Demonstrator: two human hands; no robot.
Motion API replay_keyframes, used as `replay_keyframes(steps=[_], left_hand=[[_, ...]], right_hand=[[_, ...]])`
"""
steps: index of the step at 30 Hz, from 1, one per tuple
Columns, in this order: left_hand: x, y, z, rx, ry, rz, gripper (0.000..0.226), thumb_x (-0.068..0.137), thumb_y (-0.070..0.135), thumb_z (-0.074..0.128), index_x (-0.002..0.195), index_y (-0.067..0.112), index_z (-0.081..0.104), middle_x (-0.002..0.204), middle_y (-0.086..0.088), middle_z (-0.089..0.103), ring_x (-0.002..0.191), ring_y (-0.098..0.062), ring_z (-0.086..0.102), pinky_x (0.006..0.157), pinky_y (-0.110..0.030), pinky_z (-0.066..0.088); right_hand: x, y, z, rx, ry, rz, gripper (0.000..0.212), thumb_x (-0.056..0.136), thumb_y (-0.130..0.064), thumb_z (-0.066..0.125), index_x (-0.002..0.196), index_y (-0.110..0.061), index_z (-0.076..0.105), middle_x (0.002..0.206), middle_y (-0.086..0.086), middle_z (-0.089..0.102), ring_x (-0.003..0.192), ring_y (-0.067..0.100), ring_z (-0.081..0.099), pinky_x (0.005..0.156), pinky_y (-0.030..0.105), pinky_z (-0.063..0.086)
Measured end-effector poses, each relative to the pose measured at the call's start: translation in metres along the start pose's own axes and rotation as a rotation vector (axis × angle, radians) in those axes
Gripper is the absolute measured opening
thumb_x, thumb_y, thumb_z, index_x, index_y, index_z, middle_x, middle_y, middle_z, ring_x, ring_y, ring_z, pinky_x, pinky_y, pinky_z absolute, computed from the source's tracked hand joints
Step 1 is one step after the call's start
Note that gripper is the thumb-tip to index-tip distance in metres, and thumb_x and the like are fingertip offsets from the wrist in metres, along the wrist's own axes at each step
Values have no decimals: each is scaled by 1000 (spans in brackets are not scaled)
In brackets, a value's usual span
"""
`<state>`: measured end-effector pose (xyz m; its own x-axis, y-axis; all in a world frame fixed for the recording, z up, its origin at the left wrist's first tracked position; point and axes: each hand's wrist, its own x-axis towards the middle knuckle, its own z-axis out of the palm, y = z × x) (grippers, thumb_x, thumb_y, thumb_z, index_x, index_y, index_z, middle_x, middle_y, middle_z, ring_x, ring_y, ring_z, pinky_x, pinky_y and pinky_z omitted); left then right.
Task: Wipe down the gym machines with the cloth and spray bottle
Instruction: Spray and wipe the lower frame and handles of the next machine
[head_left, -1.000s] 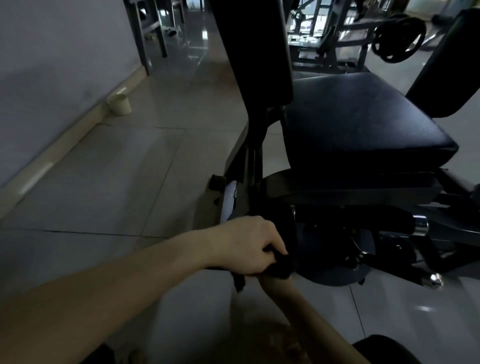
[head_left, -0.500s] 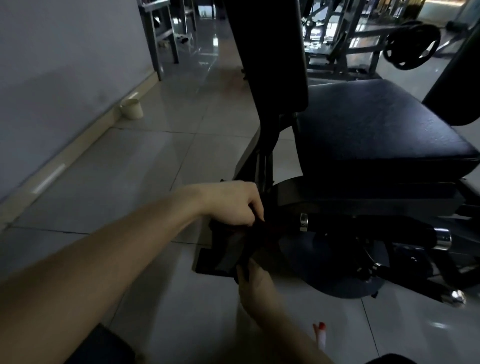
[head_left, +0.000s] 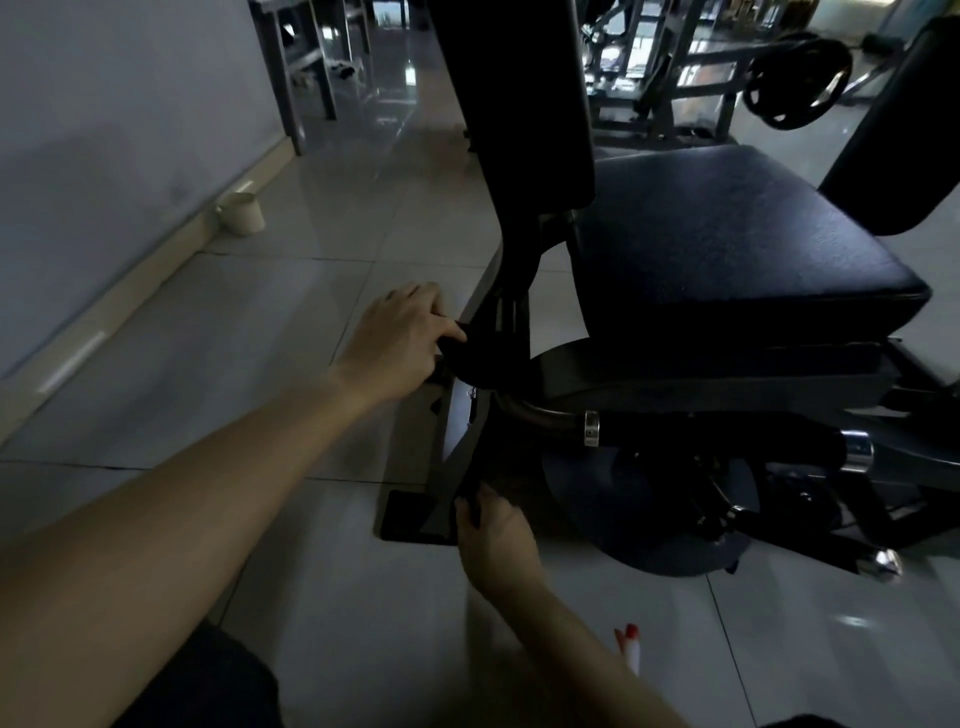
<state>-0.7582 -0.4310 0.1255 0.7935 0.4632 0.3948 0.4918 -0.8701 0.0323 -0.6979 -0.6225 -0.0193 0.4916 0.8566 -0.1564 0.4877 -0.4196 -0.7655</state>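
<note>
The cloth (head_left: 460, 353) lies bunched against the machine's frame post (head_left: 514, 291), left of the seat (head_left: 727, 249). Our left grip (head_left: 400, 343) curls round it, and our right grip (head_left: 493, 530), nearer us, appears to pinch its lower end. We judge we are mid-wipe on the post; next we need to drag the cloth along it with firm, even pressure.

Gym: padded machine seat (head_left: 727, 239), weight plate (head_left: 797, 83)

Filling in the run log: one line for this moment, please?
step: frame wipe | left hand: holds cloth against frame | right hand: grips frame lower down | spray bottle: on floor
</note>
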Motion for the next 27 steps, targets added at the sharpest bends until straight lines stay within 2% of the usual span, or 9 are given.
replay_keyframes(steps=[4, 7, 12, 15, 17, 19, 22, 24, 27], left_hand=[[-1, 27, 5, -87, 62, -5, 32, 88, 11, 65, 112, 26, 77, 96, -2, 52, 94, -24, 52, 77, -35, 42], [2, 40, 11, -112, 105, 69, 30, 88, 5, 65, 110, 20, 78, 98, -4, 53, 95, -25, 52, 78, -38, 47], [12, 13, 16, -290, 126, -244, 41, 93, 1, 52, 125, 18, 71, 102, -5, 51, 97, -23, 54, 81, -32, 47], [16, 1, 17, -560, 84, -447, 48, 94, -6, 44, 133, 14, 66, 107, -4, 52, 103, -23, 58, 86, -14, 42], [20, 2, 15, -739, 125, -544, 49, 96, -6, 44, 136, 14, 63, 122, -6, 57, 115, -18, 57, 87, -3, 37], [26, 7, 5, -959, 202, -647, 49, 97, -6, 43, 139, 13, 60, 132, -3, 58, 119, -10, 55, 87, 0, 40], [34, 7, -5, -1233, 326, -794, 45, 96, -2, 47, 135, 15, 63, 123, 0, 63, 109, -12, 62, 80, -8, 51], [38, 5, -11, -1336, 404, -876, 36, 95, 4, 52, 125, 16, 69, 119, -6, 68, 108, -21, 67, 87, -25, 57], [42, 4, -25, -1425, 541, -970, 21, 95, 7, 56, 102, 16, 73, 105, -8, 73, 103, -27, 70, 94, -40, 58]], right_hand=[[2, 29, -4, -246, -213, 166, 33, 102, -38, 42, 123, -18, 57, 112, 8, 68, 97, 28, 67, 86, 45, 56], [7, 30, -15, -219, -315, 188, 30, 101, -36, 47, 115, -13, 60, 105, 11, 69, 92, 30, 69, 84, 48, 58], [15, 1, -32, 110, -155, 78, 28, 99, -36, 47, 99, -11, 61, 81, 13, 68, 67, 32, 68, 67, 54, 58], [16, -16, -50, 115, -70, -4, 31, 92, -44, 49, 95, -15, 62, 83, 10, 70, 73, 33, 68, 68, 55, 56], [14, -32, -71, 62, -58, -56, 26, 95, -40, 54, 94, -17, 65, 83, 4, 71, 75, 27, 69, 70, 51, 57], [10, -48, -98, -33, -1, -166, 19, 97, -34, 56, 91, -19, 67, 78, 0, 69, 70, 21, 67, 67, 49, 57], [3, -69, -146, -123, 131, -345, 15, 98, -28, 57, 86, -23, 66, 70, -6, 64, 61, 9, 62, 55, 35, 52], [2, -73, -179, -250, 280, -421, 13, 97, -27, 58, 87, -27, 66, 68, -10, 63, 58, 4, 59, 52, 22, 45], [11, -59, -216, -566, 459, -440, 16, 95, -30, 55, 88, -22, 67, 69, -7, 63, 61, 15, 60, 57, 34, 51]])
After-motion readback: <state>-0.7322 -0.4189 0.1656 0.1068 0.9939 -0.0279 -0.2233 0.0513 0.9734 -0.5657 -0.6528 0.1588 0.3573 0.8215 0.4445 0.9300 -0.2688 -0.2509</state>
